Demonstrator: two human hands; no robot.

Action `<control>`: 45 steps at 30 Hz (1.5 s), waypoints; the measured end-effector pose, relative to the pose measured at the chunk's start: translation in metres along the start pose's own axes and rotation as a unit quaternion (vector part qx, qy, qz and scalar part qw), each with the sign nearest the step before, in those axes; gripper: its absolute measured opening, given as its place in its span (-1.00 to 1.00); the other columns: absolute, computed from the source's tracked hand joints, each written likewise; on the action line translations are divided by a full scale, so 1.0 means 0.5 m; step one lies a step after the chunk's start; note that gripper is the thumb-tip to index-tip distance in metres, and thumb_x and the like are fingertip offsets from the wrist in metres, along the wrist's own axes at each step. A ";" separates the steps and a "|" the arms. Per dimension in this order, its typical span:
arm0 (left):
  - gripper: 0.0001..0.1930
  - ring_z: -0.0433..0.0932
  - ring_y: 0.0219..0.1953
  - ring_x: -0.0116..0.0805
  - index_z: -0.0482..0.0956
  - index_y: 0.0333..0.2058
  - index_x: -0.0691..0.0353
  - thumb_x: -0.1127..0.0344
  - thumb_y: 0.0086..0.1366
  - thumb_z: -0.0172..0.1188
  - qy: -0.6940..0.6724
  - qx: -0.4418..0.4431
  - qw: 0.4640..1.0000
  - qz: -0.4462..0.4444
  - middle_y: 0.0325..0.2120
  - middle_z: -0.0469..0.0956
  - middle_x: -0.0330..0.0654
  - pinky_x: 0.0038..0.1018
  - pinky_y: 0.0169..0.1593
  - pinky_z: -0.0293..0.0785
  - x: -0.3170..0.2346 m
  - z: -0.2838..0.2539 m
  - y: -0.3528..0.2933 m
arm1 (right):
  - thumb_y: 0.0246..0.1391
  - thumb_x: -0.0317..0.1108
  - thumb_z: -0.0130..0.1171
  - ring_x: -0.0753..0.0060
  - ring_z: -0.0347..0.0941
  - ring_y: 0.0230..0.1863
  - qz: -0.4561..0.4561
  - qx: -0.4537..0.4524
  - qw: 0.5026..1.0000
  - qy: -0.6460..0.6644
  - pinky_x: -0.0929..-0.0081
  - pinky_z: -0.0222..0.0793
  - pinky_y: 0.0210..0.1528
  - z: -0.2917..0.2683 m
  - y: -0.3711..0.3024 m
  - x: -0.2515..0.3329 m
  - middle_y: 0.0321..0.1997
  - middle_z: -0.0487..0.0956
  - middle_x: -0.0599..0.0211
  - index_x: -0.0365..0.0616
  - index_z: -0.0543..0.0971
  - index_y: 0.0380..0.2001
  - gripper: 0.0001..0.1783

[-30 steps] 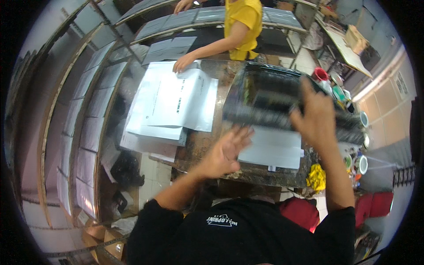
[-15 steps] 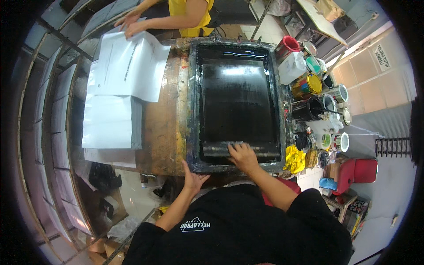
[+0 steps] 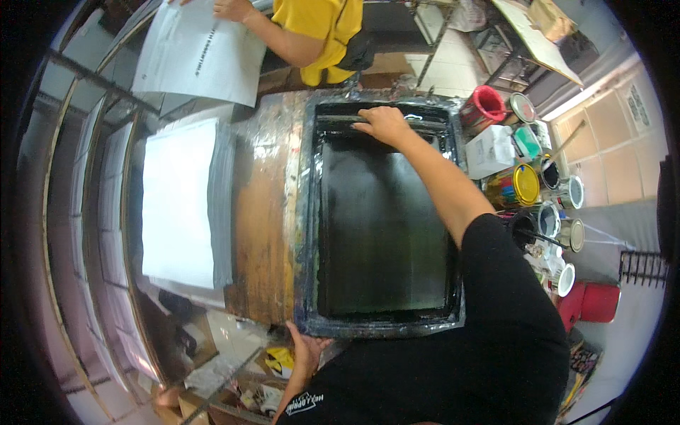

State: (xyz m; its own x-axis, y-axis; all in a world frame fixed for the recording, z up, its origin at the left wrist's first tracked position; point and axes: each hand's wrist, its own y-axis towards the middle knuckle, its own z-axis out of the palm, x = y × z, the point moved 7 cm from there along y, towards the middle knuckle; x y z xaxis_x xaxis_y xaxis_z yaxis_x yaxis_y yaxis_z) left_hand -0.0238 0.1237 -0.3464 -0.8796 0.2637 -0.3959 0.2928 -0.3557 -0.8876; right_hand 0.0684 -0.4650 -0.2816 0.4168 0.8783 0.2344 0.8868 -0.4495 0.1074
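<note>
A dark screen printing frame [image 3: 307, 234] lies on the table before me, its mesh [image 3: 382, 234] covered with black ink. At the frame's far end, my right hand [image 3: 384, 126] is closed on a squeegee [image 3: 338, 122] that lies crosswise inside the rim. My right arm reaches over the frame's right side. My left hand [image 3: 306, 352] grips the near left corner of the frame, thumb along its left side and fingers at the near edge, partly hidden. Left of the frame is a stack of white sheets [image 3: 180, 205].
A co-worker in yellow [image 3: 312, 32] holds a large printed sheet [image 3: 202, 57] at the far left. Paint cans, among them a yellow-rimmed can [image 3: 524, 184] and a red bucket [image 3: 483, 106], crowd the right side. Racks of sheets [image 3: 117, 212] stand at the left.
My right hand has moved the squeegee from the near end to the far end of the frame. The co-worker has lifted the printed sheet off the stack, away from me.
</note>
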 end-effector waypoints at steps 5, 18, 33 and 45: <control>0.20 0.15 0.44 0.10 -0.13 0.48 0.21 -0.72 0.20 -0.33 0.012 -0.004 0.999 0.029 0.41 0.15 0.08 0.18 0.37 0.16 -0.008 -0.013 -0.001 | 0.18 0.17 0.17 0.03 0.61 -0.11 0.042 -0.038 0.997 -0.044 0.05 0.55 -0.18 0.037 -0.098 0.038 -0.25 0.65 0.16 0.00 0.60 -0.19 -0.54; 0.06 0.46 0.15 0.20 0.11 0.26 0.41 -0.61 0.28 -0.20 -0.043 0.274 0.936 0.215 0.10 0.39 0.25 0.08 0.32 0.39 -0.170 0.089 -0.181 | 0.15 0.02 0.22 0.04 0.49 -0.18 -0.009 -0.075 0.997 0.031 0.14 0.50 -0.18 -0.321 -0.685 0.588 -0.25 0.51 0.13 -0.14 0.51 -0.19 -0.57; 0.16 -0.43 0.55 0.22 0.00 0.48 0.31 -0.61 0.24 -0.16 0.742 -0.012 0.474 0.474 0.48 -0.15 0.31 0.38 0.36 -0.75 0.001 0.173 0.061 | 0.10 0.08 0.14 0.07 0.55 -0.20 0.026 -0.265 0.957 -0.115 0.01 0.21 0.04 -0.670 -0.467 0.559 -0.39 0.59 0.11 -0.17 0.59 -0.40 -0.54; -0.35 0.67 -0.03 -0.12 0.45 0.23 0.38 0.40 0.15 0.44 0.462 0.064 0.575 0.673 0.08 0.61 0.05 -0.35 0.03 0.60 -0.268 0.399 -0.180 | 0.11 -0.13 0.08 -0.09 0.43 -0.54 0.008 -0.381 0.919 -0.103 0.13 0.30 -0.28 -0.820 -0.300 0.571 -0.58 0.49 0.01 -0.28 0.47 -0.54 -0.62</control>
State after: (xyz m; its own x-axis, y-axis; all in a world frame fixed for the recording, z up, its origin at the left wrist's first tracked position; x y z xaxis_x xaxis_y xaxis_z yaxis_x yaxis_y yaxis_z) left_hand -0.0072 -0.0585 -0.1666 0.7016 0.0158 -0.7124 0.3936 -0.8420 0.3689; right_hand -0.0275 -0.2135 0.1651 0.5269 0.8477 0.0619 0.5152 -0.3765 0.7699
